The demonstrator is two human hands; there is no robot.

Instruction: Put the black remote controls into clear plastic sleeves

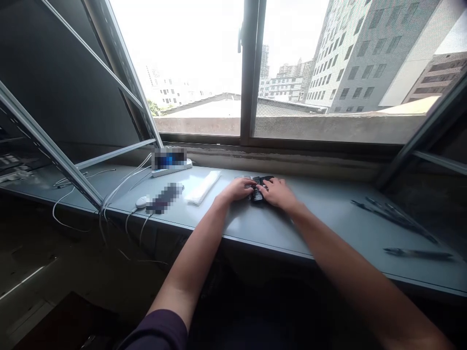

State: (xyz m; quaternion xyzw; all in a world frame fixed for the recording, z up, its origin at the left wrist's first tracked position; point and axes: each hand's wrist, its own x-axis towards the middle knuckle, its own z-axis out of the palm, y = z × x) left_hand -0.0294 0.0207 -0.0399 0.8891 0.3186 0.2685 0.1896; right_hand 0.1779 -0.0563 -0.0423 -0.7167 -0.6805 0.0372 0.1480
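Note:
A small black object (257, 196) with a fine, patterned surface lies on the pale table; its exact kind is too small to tell. My left hand (238, 188) grips its left side, fingers bent inward, with something clear, like plastic film, by the fingertips. From the other side, my right hand (278, 193) holds the right part, thumb toward the middle and fingers curled over the far edge. Both hands partly cover the object. Left of my left hand lies a flat white translucent packet (203, 187).
Farther left are a phone (165, 199), a round white charger (141, 202), a white power strip (172, 168) and loose cables. Pens (418, 253) and dark thin tools (386, 214) lie at the right. Metal frame posts (51, 146) flank the table (328, 214); a window stands behind.

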